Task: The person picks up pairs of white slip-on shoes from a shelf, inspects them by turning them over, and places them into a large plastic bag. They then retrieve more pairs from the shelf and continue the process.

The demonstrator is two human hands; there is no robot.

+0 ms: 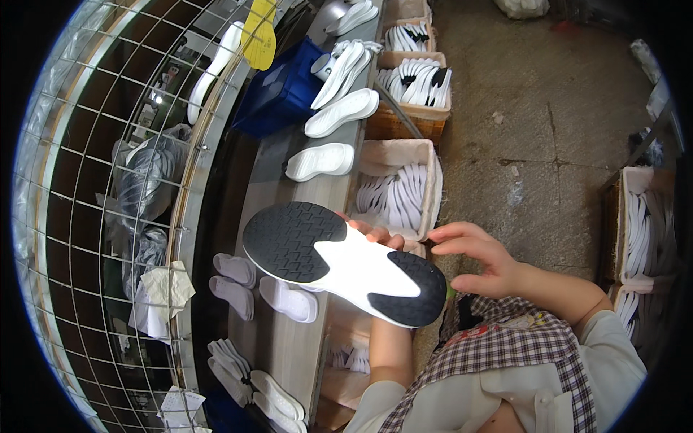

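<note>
A white shoe sole point(354, 263) with black treaded patches at both ends is held up in front of me, its tread side in view. My left hand point(377, 234) grips it from beneath, with only the fingertips showing over the far edge; the palm and thumb are hidden behind the sole. Just off the sole's right end, my right hand point(482, 261) is open, fingers spread and holding nothing. Below the sole, a white sole point(289, 299) lies on the grey bench point(278, 346), partly covered by the held one.
More white soles point(321, 160) and a blue bin point(278, 90) line the bench. A wire grid point(108, 216) stands at left. Lined baskets of soles point(393, 187) sit along the bench's right side; another basket point(642, 231) stands far right beyond the concrete floor point(527, 144).
</note>
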